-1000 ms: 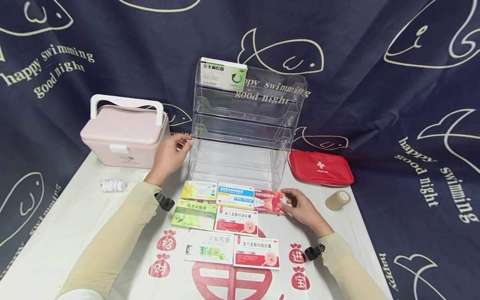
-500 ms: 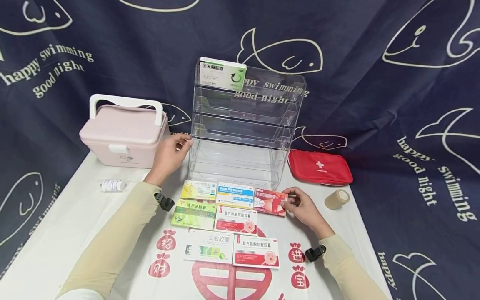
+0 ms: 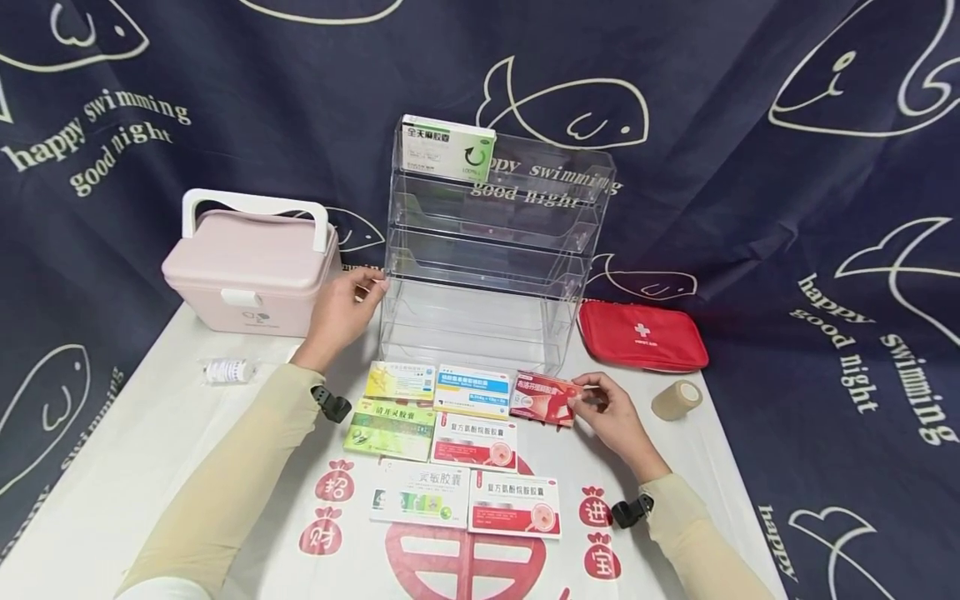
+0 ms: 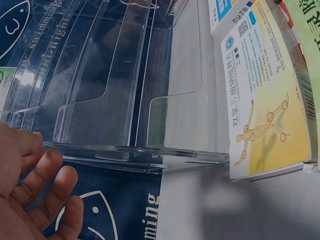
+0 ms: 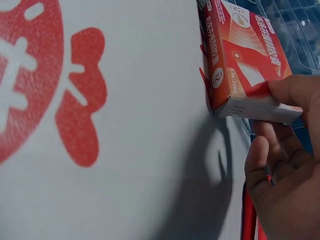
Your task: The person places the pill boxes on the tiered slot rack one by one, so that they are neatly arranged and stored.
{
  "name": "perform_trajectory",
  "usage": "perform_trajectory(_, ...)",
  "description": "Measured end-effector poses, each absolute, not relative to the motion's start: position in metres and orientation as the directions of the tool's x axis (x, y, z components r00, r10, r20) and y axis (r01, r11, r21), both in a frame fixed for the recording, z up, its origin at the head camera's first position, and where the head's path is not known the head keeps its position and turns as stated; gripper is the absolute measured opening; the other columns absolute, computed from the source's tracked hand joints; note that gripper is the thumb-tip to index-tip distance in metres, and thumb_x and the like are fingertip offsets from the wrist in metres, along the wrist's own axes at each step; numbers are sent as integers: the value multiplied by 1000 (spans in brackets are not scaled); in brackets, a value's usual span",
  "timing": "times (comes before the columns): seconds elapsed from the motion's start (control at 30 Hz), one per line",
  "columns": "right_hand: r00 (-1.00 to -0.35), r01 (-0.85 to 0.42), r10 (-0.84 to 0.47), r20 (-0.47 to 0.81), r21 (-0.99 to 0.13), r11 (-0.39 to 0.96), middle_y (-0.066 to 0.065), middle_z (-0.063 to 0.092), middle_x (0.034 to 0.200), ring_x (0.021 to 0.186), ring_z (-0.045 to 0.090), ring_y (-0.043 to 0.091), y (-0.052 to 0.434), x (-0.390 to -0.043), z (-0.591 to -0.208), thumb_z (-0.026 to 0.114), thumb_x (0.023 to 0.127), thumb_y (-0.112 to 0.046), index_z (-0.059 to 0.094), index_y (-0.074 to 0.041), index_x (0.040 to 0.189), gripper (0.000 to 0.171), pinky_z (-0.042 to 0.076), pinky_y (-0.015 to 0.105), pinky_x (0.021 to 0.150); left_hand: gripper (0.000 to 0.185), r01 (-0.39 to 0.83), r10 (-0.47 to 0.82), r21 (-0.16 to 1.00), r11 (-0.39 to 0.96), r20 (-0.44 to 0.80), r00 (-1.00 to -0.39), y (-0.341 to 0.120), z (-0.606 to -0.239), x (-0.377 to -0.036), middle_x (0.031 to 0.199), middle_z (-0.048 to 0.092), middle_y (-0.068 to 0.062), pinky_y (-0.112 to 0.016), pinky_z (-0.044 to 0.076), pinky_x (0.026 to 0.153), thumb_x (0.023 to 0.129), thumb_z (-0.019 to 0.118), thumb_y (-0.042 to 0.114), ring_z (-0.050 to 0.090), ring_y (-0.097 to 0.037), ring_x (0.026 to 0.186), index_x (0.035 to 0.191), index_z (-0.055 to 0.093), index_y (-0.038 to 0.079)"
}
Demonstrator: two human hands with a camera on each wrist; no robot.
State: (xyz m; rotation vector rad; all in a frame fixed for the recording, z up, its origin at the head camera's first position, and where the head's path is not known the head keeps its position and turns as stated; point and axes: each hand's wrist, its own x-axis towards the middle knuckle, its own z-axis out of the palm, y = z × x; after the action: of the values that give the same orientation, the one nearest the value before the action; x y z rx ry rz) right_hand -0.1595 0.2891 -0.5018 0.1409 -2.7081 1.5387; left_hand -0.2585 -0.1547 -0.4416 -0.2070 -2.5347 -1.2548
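Note:
My right hand pinches the right end of a red medicine box, lifted a little off the table; the right wrist view shows thumb and fingers clamped on that red box. My left hand rests with straight fingers against the left side of the clear tiered acrylic rack. In the left wrist view those fingers touch the rack's side wall. A green-and-white box stands on the rack's top tier. Several medicine boxes lie in rows in front of the rack.
A pink case with a white handle stands at the left, a small vial before it. A red first-aid pouch and a tan bandage roll lie at the right. The white cloth ends near the dark fish-print backdrop.
My right hand went from lying on the red box's end to pinching it and raising it slightly off the table. The left hand stayed on the rack.

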Motion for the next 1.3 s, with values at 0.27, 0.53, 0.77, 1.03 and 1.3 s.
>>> perform_trajectory(0.27,-990,-139,-61,125,-859,494,22,64,108,91,60,32,281,-152,-486,71,90,8,62,7,115,26,49,28,69,25,269,3,745,610,338,-941,-156,-442,-259,97,72,-13,-43,50,77,101,65,22,66,-29,83,117,71,4)
perform_trajectory(0.53,-986,-168,-69,154,-878,448,23,64,111,94,61,34,287,-153,-490,71,88,10,63,8,113,26,50,29,70,24,277,5,746,605,345,-939,-156,-442,-259,96,72,-12,-42,50,75,101,66,22,66,-28,82,116,71,3)
perform_trajectory(0.77,-981,-194,-90,173,-899,394,25,63,114,99,63,19,290,-151,-494,71,89,11,63,10,111,24,51,26,72,23,272,-2,751,602,342,-940,-155,-441,-259,96,71,-12,-42,50,75,101,66,21,66,-29,81,115,71,4)
perform_trajectory(1.03,-980,-196,-97,172,-897,396,25,63,114,99,63,16,292,-150,-493,71,89,9,63,10,111,23,50,27,71,20,271,-14,756,596,347,-938,-154,-437,-259,94,70,-12,-40,49,75,99,67,18,65,-29,81,112,71,3)
perform_trajectory(1.3,-982,-187,-66,175,-902,388,24,63,116,98,62,14,292,-150,-495,72,89,9,64,9,111,23,51,26,70,19,253,-29,776,578,330,-944,-153,-435,-260,92,68,-10,-37,47,75,98,68,18,63,-27,82,111,71,4)
